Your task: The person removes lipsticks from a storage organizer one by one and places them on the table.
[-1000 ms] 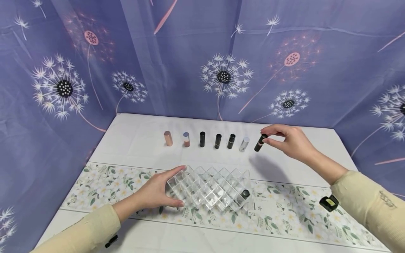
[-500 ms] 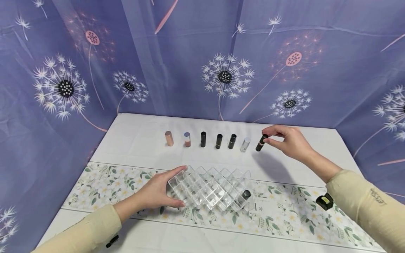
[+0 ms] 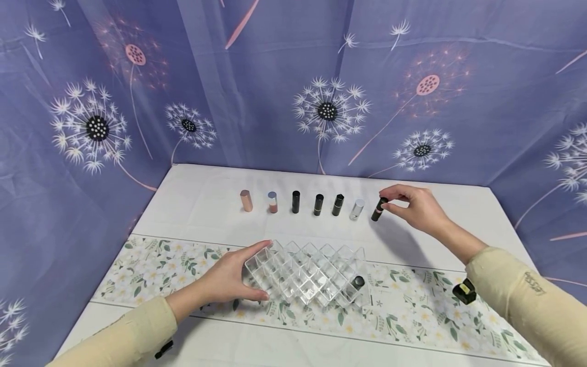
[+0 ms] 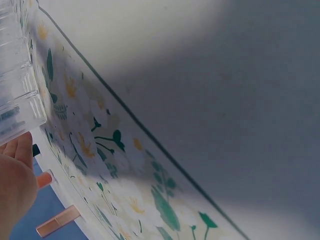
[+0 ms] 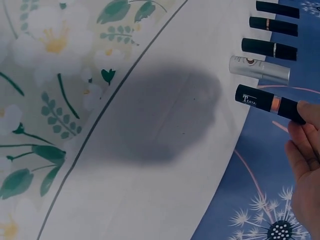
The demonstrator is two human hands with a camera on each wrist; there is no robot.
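My right hand (image 3: 415, 208) pinches the top of a black lipstick (image 3: 377, 212) between thumb and fingertips, at the right end of a row of lipsticks. White lettering and a rose-gold band show on this lipstick in the right wrist view, where the fingers (image 5: 306, 150) sit at its cap end. Around the left end of a clear lipstick organizer (image 3: 304, 278) with diamond-shaped slots, my left hand (image 3: 229, 278) spreads its thumb and fingers, gripping the sides. One black-capped lipstick (image 3: 358, 282) stands in a slot at the organizer's right end.
Left of the held lipstick stand a silver one (image 3: 356, 209), several black ones (image 3: 318, 205), one with a silver-blue cap (image 3: 272, 202) and a rose-gold one (image 3: 246, 201). A flowered strip (image 3: 412, 311) crosses the white table (image 3: 202, 204). Purple dandelion curtains (image 3: 257, 102) hang behind.
My right hand dips slightly, its forearm shifting a little left, while it keeps pinching the black lipstick. My left hand stays on the organizer.
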